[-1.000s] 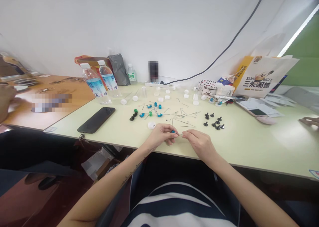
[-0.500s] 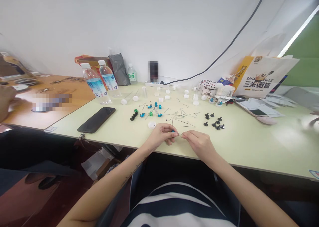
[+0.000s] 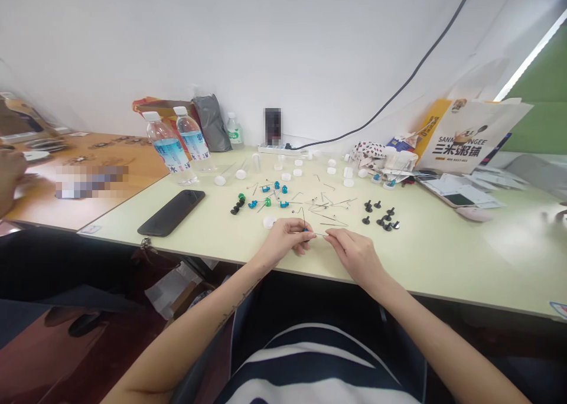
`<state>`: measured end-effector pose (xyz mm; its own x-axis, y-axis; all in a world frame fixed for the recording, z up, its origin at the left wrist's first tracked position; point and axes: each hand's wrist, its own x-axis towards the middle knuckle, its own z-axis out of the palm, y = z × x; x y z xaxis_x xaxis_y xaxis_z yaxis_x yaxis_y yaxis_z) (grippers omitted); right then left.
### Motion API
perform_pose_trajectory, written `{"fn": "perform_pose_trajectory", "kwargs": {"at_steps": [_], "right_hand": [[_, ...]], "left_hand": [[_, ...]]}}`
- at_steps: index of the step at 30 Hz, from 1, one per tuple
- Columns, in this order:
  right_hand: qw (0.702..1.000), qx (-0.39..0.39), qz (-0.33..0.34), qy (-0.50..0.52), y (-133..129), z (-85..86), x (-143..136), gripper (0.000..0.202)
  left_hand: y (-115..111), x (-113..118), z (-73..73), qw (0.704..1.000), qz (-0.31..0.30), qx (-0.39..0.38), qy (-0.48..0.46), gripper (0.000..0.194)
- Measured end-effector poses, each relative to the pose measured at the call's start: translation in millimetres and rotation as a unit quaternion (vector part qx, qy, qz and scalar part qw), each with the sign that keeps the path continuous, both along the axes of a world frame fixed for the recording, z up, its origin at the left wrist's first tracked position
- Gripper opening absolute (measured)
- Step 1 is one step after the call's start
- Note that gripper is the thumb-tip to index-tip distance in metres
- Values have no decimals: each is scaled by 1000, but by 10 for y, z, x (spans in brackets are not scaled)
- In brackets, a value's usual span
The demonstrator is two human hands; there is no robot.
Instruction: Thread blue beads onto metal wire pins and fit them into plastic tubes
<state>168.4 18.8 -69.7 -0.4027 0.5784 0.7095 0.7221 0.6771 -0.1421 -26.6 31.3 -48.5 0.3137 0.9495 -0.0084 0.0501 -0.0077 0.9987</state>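
My left hand (image 3: 289, 237) pinches a small blue part (image 3: 305, 230) with a thin dark rod standing up from it, just above the table's front edge. Facing it, my right hand (image 3: 352, 249) is closed on the end of a thin metal rod (image 3: 319, 234) that reaches across to the left fingertips. How the rod meets the blue part is hidden by the fingers. Beyond the hands lie several bent metal hex keys (image 3: 328, 203), blue parts (image 3: 284, 204) and a green part (image 3: 268, 202). A white cap (image 3: 269, 221) rests beside my left hand.
Black thumb screws (image 3: 385, 221) lie to the right, a black phone (image 3: 172, 213) to the left. Water bottles (image 3: 170, 150), white-capped clear tubes (image 3: 225, 175) and a paper bag (image 3: 469, 135) stand or lie farther back. Another person's hand (image 3: 6, 179) shows at the far left.
My left hand has shifted slightly left with the blue part, and its upright rod leans a little more. A bit more gap shows between the two hands' fingertips.
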Motion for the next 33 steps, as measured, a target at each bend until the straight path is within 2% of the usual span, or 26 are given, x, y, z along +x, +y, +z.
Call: {"fn": "perform_pose_trajectory", "kwargs": {"at_steps": [8,20,28,33], "right_hand": [[1000,-7,18,-12,-4,-1,7,20],[999,-39,36,2,-12,2,6,18],[999,11,31,-14,4,-6,1,22],[995,53,19,-82,-29,20,10,30]], "left_hand": [[-19,7,59,1000,-13,-16,3,28],[-19,8,72,1000,-20,-8,7,26],[-23,3,52,1000,-11,-1,3,28],[-3,-2,24,1000,5,-4,-5,30]]}}
